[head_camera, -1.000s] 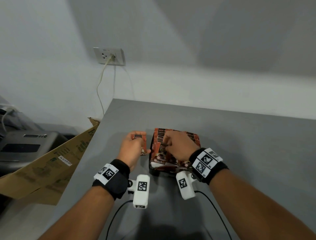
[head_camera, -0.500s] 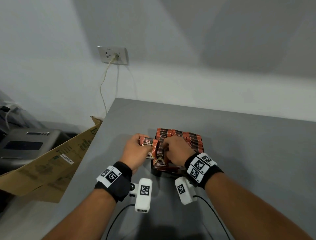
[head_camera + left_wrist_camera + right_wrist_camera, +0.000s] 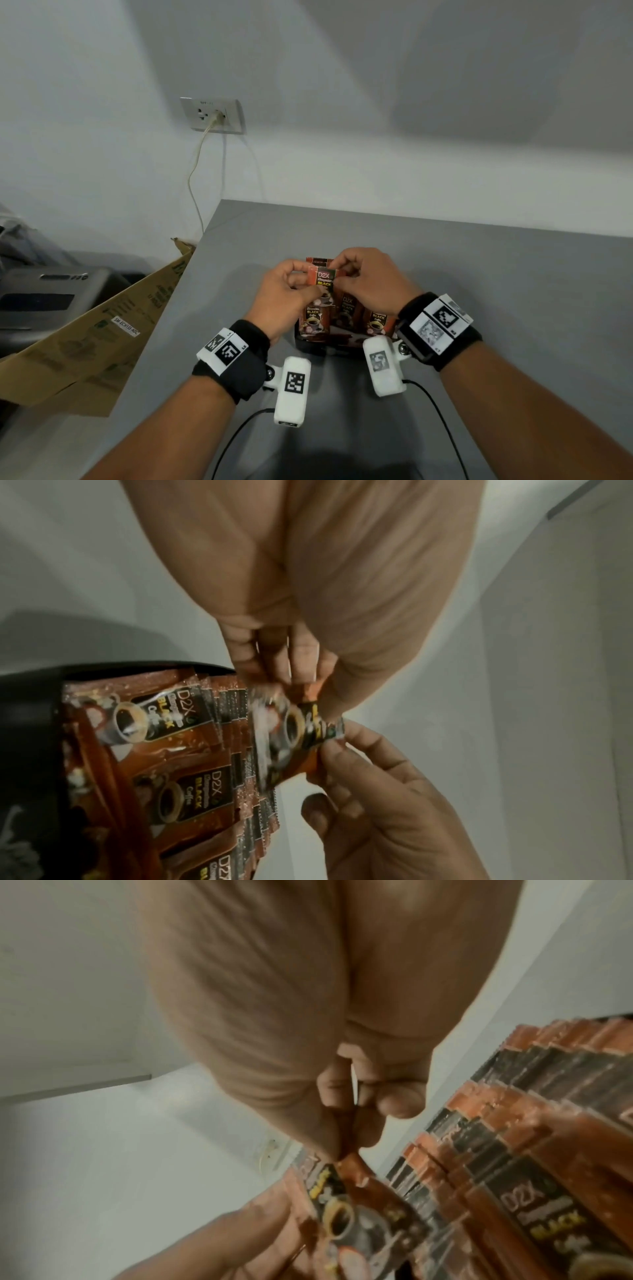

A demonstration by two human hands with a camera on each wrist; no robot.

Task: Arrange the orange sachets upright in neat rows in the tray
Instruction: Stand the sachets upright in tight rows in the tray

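An orange sachet (image 3: 323, 278) is held upright above the front left of the black tray (image 3: 329, 346), its printed face towards me. My left hand (image 3: 303, 278) pinches its left side and my right hand (image 3: 344, 274) pinches its top right corner. Several orange sachets (image 3: 347, 313) stand upright in rows in the tray, partly hidden by both hands. In the left wrist view my left hand (image 3: 301, 688) pinches the sachet (image 3: 291, 731) beside the packed rows (image 3: 161, 723). In the right wrist view my right hand (image 3: 346, 1146) pinches the sachet (image 3: 346, 1204).
The tray stands on a grey table (image 3: 479, 291) near its left edge. A cardboard box flap (image 3: 85, 329) leans against that edge, with a dark grey machine (image 3: 41, 301) behind it. A wall socket (image 3: 212, 114) with a cable sits above.
My left hand brought the sachet from left of the tray to over it. My right hand left the rows in the tray and took hold of the sachet's top corner.
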